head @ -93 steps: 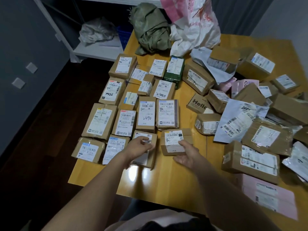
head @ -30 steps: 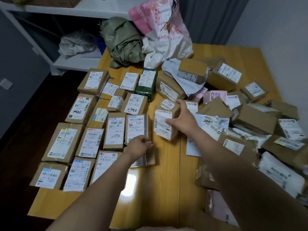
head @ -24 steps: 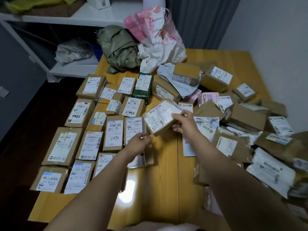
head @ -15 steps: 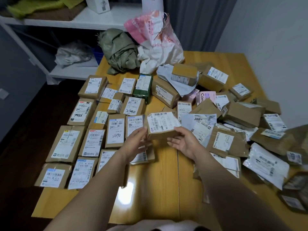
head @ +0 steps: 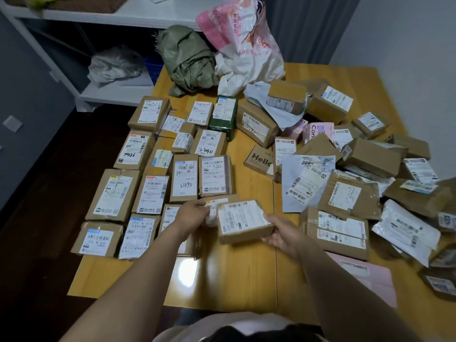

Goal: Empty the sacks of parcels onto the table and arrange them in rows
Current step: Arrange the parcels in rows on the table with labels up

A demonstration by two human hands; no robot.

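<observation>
Gripping a brown parcel at both ends, left hand curled on one edge, right hand clasping the other, low over the table, beside rows of boxes, loose heap right, crumpled sacks behind.

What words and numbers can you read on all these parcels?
"2490": written by hand on a small brown box.
"2490": also on the taller box nearer the camera.
"7936": on the left box.
"Hell", cut off: on a flat brown box.
"Con", cut off: on a pink parcel.
Small printed label text: too blurred to read.
</observation>
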